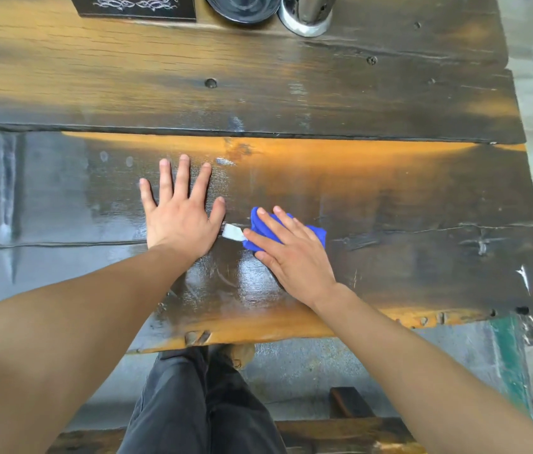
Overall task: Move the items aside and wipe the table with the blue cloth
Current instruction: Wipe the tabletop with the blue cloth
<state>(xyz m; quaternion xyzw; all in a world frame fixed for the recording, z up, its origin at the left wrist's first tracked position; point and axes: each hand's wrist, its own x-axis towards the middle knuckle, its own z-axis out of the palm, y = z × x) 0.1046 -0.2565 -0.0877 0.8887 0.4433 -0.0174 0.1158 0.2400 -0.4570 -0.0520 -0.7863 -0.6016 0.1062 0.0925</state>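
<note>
The blue cloth [316, 232], bunched up with a white tag [234, 231] sticking out to the left, lies on the dark wooden plank table [389, 103] near its front edge. My right hand [291, 253] presses down on the cloth with fingers spread over it. Just left of it, my left hand [180, 214] rests flat on the tabletop, fingers apart, holding nothing. At the table's far edge stand a black box with a white pattern [134, 6], a dark bowl [242, 8] and a shiny metal holder [307, 13].
The table's right edge runs down at about [530, 191], with grey floor beyond. My legs in dark trousers [199, 404] and a wooden bench [340, 430] are below the front edge. A green table leg [509, 355] stands at the right.
</note>
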